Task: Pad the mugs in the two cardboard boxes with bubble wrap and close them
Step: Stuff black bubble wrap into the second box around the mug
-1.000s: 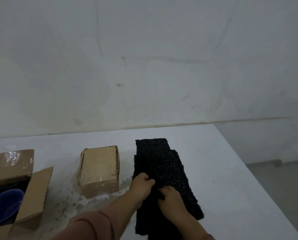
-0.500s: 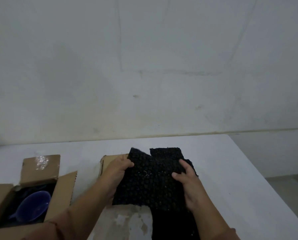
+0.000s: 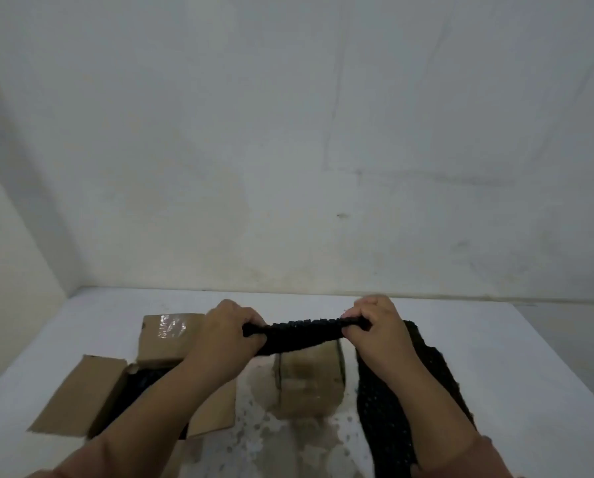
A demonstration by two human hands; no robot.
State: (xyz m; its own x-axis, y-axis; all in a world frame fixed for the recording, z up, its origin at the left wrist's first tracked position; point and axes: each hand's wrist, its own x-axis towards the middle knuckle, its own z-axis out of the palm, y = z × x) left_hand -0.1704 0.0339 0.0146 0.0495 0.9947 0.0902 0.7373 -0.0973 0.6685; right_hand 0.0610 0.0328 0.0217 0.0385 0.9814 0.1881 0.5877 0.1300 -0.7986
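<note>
A sheet of black bubble wrap (image 3: pixel 300 336) is held up edge-on above the table, gripped at its left end by my left hand (image 3: pixel 230 334) and at its right end by my right hand (image 3: pixel 378 331). Under the right arm lies a pile of more black bubble wrap (image 3: pixel 381 408). The open cardboard box (image 3: pixel 78 396) sits at the left with its flaps spread; its dark inside is mostly hidden by my left forearm, and no mug shows. The closed cardboard box (image 3: pixel 309 381) stands below the held sheet, between my hands.
The white table (image 3: pixel 530 357) has a stained patch in front of the closed box. A white wall rises right behind the table, and a side wall closes off the left. The table's right edge runs down the right side of the view.
Both hands lifted one bubble wrap sheet off the pile and raised it, turning it edge-on above the closed box. The view swung left, so the boxes now sit nearer the centre.
</note>
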